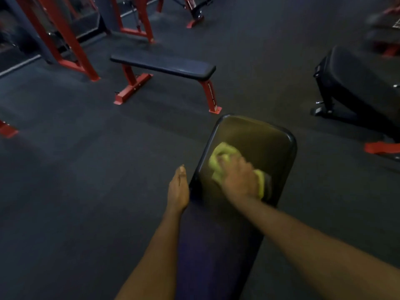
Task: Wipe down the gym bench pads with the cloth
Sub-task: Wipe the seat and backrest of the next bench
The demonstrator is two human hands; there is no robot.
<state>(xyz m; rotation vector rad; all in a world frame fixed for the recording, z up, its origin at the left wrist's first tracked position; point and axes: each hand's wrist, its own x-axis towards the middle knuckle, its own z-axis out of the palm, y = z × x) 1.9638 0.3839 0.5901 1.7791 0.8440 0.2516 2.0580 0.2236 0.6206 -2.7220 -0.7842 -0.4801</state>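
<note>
A dark padded bench pad (266, 144) runs away from me in the lower middle of the head view. On its near-left part lies a crumpled yellow-green cloth (223, 152). My right hand (240, 180) presses down on the cloth, fingers curled over it, and is blurred by motion. My left hand (178, 189) rests flat against the pad's left edge, fingers straight and together, holding nothing.
A flat bench with a dark pad and red legs (164, 68) stands ahead on the dark rubber floor. Red machine frames (65, 40) fill the back left. A black padded bench (359, 83) stands at right, with a red foot (381, 147) below it.
</note>
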